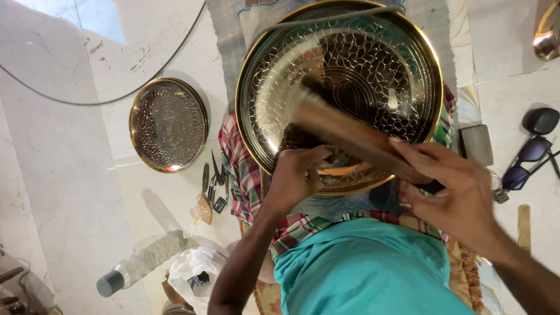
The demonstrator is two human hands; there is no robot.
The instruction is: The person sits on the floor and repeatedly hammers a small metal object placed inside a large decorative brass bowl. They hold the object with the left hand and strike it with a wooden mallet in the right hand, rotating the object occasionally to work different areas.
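Two engraved metal trays were in view: the large tray lay on your lap, and a smaller tray lay flat on the floor to the left, both bare. Your left hand was closed on the large tray's near rim, while your right hand gripped a blurred wooden tool across it.

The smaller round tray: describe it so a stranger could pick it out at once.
Start at the big gold-rimmed tray held on the person's lap. Look left of it, onto the pale floor, where the smaller tray lies flat and alone. It is oval-looking, embossed, gold-rimmed, and untouched by either hand.
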